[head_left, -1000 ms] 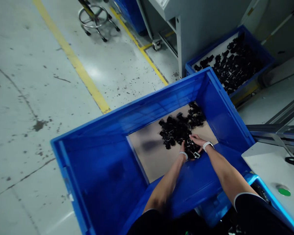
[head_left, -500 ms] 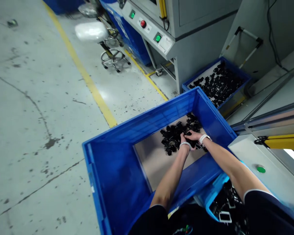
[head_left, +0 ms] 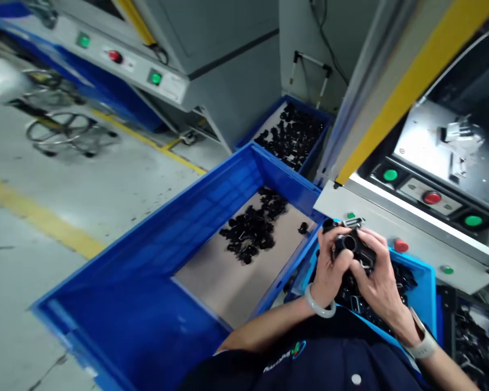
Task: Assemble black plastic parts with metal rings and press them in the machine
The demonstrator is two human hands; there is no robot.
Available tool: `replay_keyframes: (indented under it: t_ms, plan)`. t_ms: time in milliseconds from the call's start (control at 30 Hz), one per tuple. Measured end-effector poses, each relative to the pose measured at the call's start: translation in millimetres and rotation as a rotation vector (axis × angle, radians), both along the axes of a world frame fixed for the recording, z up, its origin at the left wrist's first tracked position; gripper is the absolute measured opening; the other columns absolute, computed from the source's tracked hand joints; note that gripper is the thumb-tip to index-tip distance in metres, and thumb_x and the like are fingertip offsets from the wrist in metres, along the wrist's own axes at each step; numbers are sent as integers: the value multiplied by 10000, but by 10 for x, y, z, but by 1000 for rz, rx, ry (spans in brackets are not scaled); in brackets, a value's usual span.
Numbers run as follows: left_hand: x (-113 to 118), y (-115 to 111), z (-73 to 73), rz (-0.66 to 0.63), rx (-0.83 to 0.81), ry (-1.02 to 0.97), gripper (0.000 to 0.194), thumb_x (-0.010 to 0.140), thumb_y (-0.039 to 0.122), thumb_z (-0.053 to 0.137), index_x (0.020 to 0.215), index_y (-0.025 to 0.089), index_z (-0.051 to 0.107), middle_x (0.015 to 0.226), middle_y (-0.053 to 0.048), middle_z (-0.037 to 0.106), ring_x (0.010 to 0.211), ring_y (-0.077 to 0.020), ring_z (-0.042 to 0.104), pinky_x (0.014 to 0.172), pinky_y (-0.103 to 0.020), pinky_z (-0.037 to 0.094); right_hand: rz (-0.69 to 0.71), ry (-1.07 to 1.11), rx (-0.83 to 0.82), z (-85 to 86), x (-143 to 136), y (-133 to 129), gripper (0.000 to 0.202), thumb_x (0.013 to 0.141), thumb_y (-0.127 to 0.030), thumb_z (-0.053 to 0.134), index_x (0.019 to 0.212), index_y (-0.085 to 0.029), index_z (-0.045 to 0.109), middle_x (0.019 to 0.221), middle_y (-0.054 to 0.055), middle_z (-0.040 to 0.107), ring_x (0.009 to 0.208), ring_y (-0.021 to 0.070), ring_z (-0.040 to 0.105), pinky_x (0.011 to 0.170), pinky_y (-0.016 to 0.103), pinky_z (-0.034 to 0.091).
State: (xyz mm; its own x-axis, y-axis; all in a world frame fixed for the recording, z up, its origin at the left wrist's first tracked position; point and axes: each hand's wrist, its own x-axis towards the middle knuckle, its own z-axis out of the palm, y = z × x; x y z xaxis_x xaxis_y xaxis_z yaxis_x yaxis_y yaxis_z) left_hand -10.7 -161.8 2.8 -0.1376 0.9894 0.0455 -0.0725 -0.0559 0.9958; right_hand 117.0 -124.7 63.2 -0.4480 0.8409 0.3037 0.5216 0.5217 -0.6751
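Both hands are together above the light-blue bin [head_left: 431, 298], in front of my chest. My left hand [head_left: 328, 269] has its fingers wrapped round black plastic parts with round tube ends [head_left: 345, 244]. My right hand [head_left: 377, 271] grips the same cluster from the other side, thumb near the left thumb. A metal-framed edge [head_left: 353, 222] sticks out at the top of the cluster. How many parts are held is hidden by the fingers. More black parts [head_left: 403, 277] fill the light-blue bin under the hands. To the left, a pile of black parts [head_left: 248, 231] lies in the large blue crate [head_left: 126, 271].
A machine with a metal fixture [head_left: 464, 133], green buttons [head_left: 472, 220] and a red button [head_left: 432, 197] stands at right. A yellow post [head_left: 411, 92] rises beside it. Another blue crate of black parts [head_left: 291, 136] sits behind. A wheeled stool [head_left: 65, 127] stands at left.
My hands have come out of the large blue crate to above the light-blue bin, holding black parts. The view has turned right, bringing the machine's fixture into sight.
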Motion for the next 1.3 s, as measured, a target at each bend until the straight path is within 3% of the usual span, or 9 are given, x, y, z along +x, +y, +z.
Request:
replay_keyframes:
  t_ms: [100, 200, 400, 533, 633, 800, 967, 1167, 1300]
  plan:
    - [69, 83, 76, -119, 95, 248, 475, 971, 636, 603, 1306, 305, 669, 1350, -99, 582, 1357, -321, 516, 1249, -551, 358, -140, 68, 19, -315, 560, -185, 468, 1041, -416, 561, 1487, -326, 450, 1494, 123, 501, 1399, 298, 527, 1142, 591, 490]
    - [46, 342, -3, -326, 21, 577, 389, 913, 602, 723, 1156, 302, 771, 1323, -105, 594, 1296, -333, 552, 1166, -572, 420, -168, 30, -122, -553, 904, -209, 408, 1065, -422, 515, 1462, -329, 526, 1486, 99, 549, 1431, 282, 508, 1198, 584, 444]
    - [54, 650, -87, -728, 174, 775, 452, 802, 614, 845, 1189, 384, 799, 1547, -76, 534, 1410, -377, 456, 1166, -603, 400, -156, -56, -207, -563, 1464, -253, 408, 1034, -507, 573, 1405, -353, 647, 1565, 63, 517, 1479, 287, 461, 1240, 560, 401]
    - [22, 639, -60, -721, 227, 785, 484, 814, 608, 838, 1246, 396, 788, 1644, -61, 443, 1450, -356, 427, 1244, -567, 338, -482, 4, -152, -713, 1805, -358, 421, 1077, -515, 466, 1393, -305, 646, 1486, 93, 568, 1417, 278, 496, 1230, 583, 378]
    - [0, 605, -126, -661, 172, 764, 494, 874, 658, 751, 1293, 397, 767, 1632, -47, 466, 1460, -340, 421, 1265, -546, 323, -651, 17, -274, -909, 1853, -444, 497, 1101, -521, 368, 1472, -269, 583, 1468, 117, 579, 1394, 271, 506, 1223, 586, 379]
    - [48, 513, -322, -470, 171, 701, 640, 959, 803, 461, 1299, 348, 756, 1554, -60, 553, 1419, -314, 476, 1244, -522, 331, -548, -72, -423, -993, 1512, -573, 565, 1092, -558, 364, 1602, -327, 440, 1593, 102, 479, 1514, 313, 377, 1258, 623, 319]
    - [108, 472, -354, -420, 221, 759, 638, 970, 801, 432, 1319, 364, 740, 1583, -53, 522, 1442, -313, 454, 1255, -527, 301, -470, -111, -502, -948, 1292, -623, 614, 1043, -634, 449, 1608, -394, 423, 1647, 92, 416, 1547, 348, 361, 1242, 611, 387]
    - [123, 486, -263, -473, 228, 842, 574, 958, 776, 503, 1343, 414, 728, 1622, -25, 480, 1481, -327, 387, 1264, -559, 273, -354, -115, -545, -739, 1700, -523, 586, 1068, -573, 449, 1615, -364, 429, 1657, 66, 441, 1544, 269, 408, 1267, 532, 391]
    - [120, 518, -241, -494, 199, 813, 560, 956, 761, 534, 1347, 407, 723, 1619, -26, 485, 1510, -327, 369, 1284, -565, 258, -500, -105, -465, -637, 2106, -466, 462, 1102, -465, 394, 1492, -292, 570, 1497, 90, 601, 1389, 245, 578, 1201, 485, 470]
